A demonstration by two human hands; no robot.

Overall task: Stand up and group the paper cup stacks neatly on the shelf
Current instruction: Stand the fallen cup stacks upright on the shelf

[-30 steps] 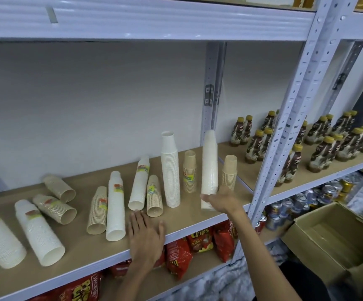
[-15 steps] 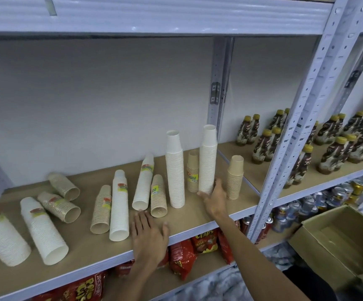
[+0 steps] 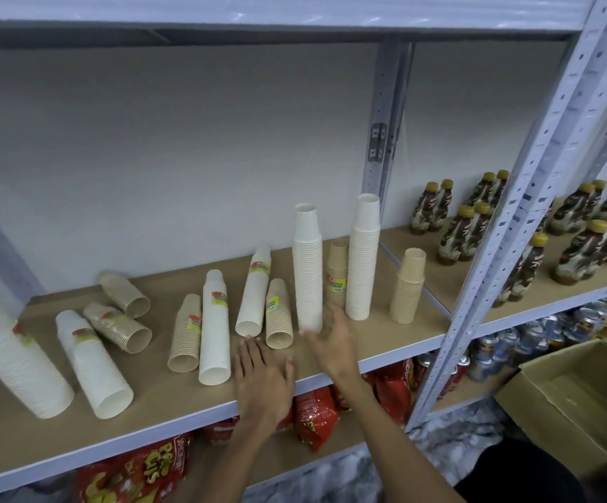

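1. Shelf [image 3: 380, 334] of chipboard holds paper cup stacks [image 3: 214, 328]: four upright at right, the rest lying on their sides leftward.
2. Left hand [image 3: 263, 383] lies flat, fingers straight, near the shelf's front edge.
3. Right hand [image 3: 331, 344], fingers loose and empty, hovers beside an upright white stack [image 3: 307, 270].

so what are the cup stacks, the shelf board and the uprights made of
White cup stacks: likely paper, matte, fine stacked rims showing. Tan cup stacks: probably kraft-look paper, matte. Shelf board: looks like bare fibreboard, dull tan. Upright: painted metal, probably steel, perforated, slight sheen.
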